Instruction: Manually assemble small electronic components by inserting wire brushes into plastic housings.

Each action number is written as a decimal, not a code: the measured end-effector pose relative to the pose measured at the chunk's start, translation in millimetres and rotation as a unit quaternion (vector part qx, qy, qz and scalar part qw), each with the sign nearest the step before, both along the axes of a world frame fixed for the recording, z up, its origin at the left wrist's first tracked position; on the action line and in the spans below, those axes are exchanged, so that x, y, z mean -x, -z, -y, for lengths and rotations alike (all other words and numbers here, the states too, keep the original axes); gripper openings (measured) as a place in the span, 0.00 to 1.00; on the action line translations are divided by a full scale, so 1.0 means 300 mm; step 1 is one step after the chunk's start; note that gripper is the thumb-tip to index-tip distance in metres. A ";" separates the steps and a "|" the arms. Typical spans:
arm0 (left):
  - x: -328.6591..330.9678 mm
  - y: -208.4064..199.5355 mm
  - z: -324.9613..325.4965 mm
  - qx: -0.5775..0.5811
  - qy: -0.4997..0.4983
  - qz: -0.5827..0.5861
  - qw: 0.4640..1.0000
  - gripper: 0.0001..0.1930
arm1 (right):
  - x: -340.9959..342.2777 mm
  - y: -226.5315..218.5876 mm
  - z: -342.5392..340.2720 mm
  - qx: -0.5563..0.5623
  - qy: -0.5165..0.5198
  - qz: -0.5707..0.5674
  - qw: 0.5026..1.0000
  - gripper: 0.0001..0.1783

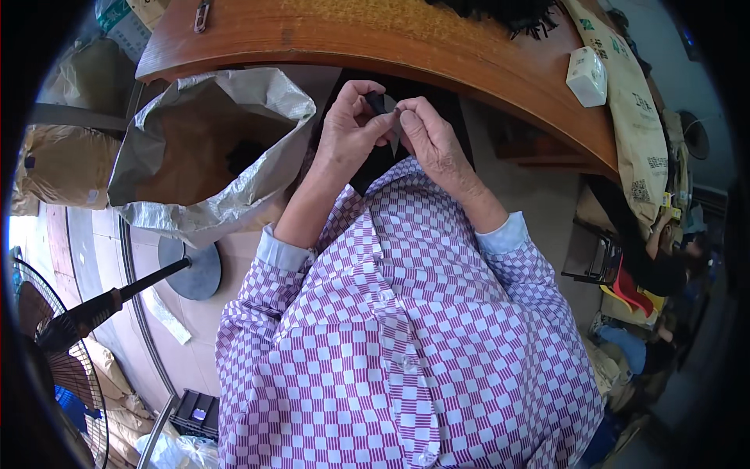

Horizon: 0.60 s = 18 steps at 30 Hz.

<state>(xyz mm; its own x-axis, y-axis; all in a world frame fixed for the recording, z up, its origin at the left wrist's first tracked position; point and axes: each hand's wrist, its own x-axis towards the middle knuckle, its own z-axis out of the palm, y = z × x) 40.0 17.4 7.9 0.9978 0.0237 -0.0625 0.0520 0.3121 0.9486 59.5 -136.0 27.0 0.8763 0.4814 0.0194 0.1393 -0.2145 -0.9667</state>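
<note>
Both hands are raised close together in front of my chest, just off the near edge of the wooden table (312,35). In my left hand (345,133), the thumb and fingers are pinched round a small black piece (376,102), soft-looking and rolled or folded. The fingers of my right hand (437,144) are closed at the tips, meeting the left fingertips at a tiny dark bit of what seems the same piece. Its exact kind is too small to make out. Black cloth lies over my lap below the hands.
A wide-open woven sack (211,211) stands at my left, with something dark inside. On the table are thread snips (202,16), a black fringed heap (500,9) and a white box (586,76). A standing fan (66,328) is at lower left; another person (664,258) sits at right.
</note>
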 end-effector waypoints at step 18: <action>0.018 0.001 0.036 -0.360 -0.014 0.037 0.932 0.16 | 0.012 0.071 -0.014 0.046 0.021 0.051 0.997 0.13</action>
